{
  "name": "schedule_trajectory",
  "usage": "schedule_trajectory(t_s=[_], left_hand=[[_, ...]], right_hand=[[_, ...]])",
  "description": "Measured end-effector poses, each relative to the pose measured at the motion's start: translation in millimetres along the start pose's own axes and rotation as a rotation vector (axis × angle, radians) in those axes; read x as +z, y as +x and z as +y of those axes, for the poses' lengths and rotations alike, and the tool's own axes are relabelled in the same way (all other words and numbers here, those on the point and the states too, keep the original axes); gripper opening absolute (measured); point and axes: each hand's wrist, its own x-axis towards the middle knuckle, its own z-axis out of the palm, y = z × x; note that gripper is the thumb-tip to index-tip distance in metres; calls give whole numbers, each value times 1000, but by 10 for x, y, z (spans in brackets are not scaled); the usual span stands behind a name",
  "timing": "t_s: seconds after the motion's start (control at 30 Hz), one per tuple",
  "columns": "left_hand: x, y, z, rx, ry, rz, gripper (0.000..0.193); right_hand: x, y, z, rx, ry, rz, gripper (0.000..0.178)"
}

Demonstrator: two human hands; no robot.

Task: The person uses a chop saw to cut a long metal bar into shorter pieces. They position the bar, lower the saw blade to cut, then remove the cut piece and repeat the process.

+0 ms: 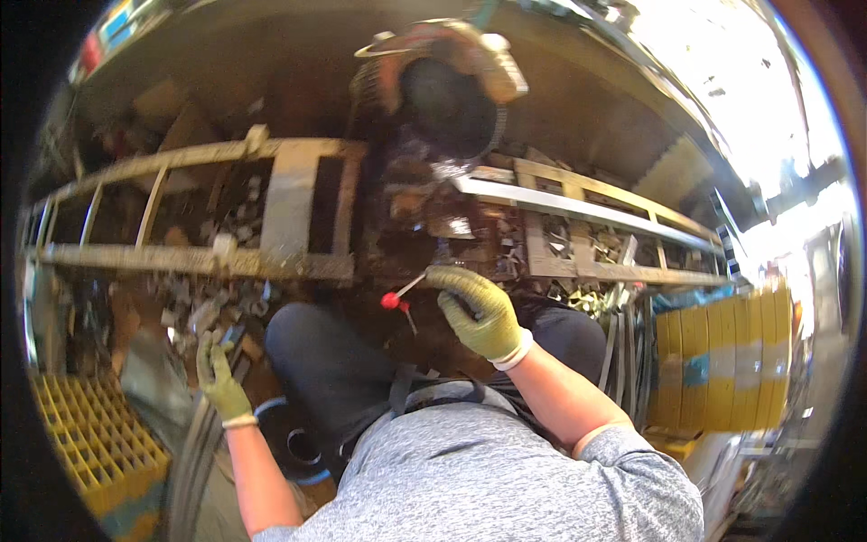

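My right hand [474, 312], in a yellow-green glove, is in front of the machine with its fingers curled around the end of a thin metal lever [412, 286]. A red knob [390, 300] is at the lever's other end, and a second short rod angles down beside it. My left hand [220, 375], gloved alike, hangs low on the left with its fingers apart, holding nothing. Ahead stands what looks like a cut-off saw with a round dark guard [452, 108]; motion blurs it. A long pale metal bar [596, 214] runs rightward from the saw.
Ladder-like wooden frames flank the saw, left [153, 257] and right [614, 271], with offcuts scattered around them. A yellow grid crate [99, 429] sits at lower left. Stacked yellow blocks [722, 361] stand at right. A round black container with a blue rim [293, 443] is beside my left leg.
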Motion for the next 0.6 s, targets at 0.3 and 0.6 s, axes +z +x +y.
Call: schedule_trajectory(t_s=[0.3,0.6], left_hand=[[2221,-148,1566,305,-70,-640,34],[4072,-567,2141,645,121,-1101,43]], right_hand=[[-1549,-114,2292,985,923,941,62],[-1887,235,3833,1121,1144,1133,57]])
